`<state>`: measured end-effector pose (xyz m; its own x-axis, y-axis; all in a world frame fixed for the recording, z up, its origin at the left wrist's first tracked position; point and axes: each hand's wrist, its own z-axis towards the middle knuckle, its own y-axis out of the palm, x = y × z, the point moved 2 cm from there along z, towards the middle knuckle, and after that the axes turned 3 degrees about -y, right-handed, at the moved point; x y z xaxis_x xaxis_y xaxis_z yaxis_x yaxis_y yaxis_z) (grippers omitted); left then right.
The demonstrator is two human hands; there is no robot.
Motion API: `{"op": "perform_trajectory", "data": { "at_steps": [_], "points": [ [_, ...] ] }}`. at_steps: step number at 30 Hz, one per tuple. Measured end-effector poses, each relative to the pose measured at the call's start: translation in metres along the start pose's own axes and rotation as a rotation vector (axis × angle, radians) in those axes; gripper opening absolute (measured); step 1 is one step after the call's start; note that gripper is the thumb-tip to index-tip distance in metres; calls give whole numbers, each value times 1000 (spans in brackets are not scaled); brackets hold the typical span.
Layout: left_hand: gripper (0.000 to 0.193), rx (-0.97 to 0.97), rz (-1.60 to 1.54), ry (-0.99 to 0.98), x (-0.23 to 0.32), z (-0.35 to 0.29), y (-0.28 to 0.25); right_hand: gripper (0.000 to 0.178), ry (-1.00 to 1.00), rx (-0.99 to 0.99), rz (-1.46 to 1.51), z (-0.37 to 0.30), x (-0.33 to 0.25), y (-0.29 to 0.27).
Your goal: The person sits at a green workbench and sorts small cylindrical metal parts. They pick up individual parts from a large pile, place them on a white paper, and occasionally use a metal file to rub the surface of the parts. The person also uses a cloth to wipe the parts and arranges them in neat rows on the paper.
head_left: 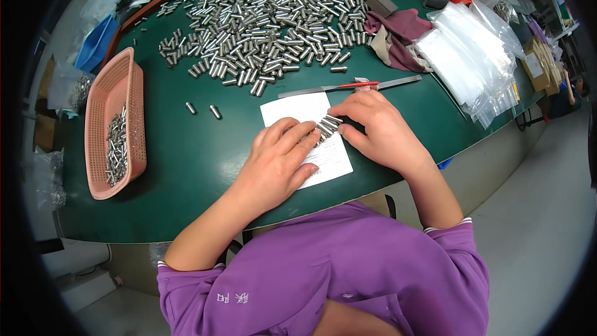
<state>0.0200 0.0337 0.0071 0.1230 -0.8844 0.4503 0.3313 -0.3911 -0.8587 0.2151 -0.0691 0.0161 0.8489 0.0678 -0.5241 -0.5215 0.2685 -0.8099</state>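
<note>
In the head view, the right hand [380,129] is bent with thumb and fingertips at the ends of a small row of metal pins [331,124], which lies on the white paper [333,160] upon the green surface [186,202], while the left hand [273,158] reaches its fingers over the near side of this row; I cannot tell whether either grip is pressing or only touching. The round pins could perhaps roll apart, if the fingers push unevenly or the loose paper slides.
</note>
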Motion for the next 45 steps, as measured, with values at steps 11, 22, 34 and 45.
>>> {"op": "perform_trajectory", "data": {
  "at_steps": [11, 22, 34, 45],
  "points": [
    [42, -34, -179, -100, -13, 7, -16, 39, 99, -24, 140, 3, -14, 1],
    [56, 88, -240, -318, 5, -8, -1, 40, -105, -321, 318, 42, -10, 11],
    [85, -83, 85, -168, 15, 3, 29, 38, 65, 58, 205, 15, -4, -18],
    [78, -124, 232, -270, -3, 27, 27, 36, 184, 286, 34, -19, 23, -47]
  ]
}}
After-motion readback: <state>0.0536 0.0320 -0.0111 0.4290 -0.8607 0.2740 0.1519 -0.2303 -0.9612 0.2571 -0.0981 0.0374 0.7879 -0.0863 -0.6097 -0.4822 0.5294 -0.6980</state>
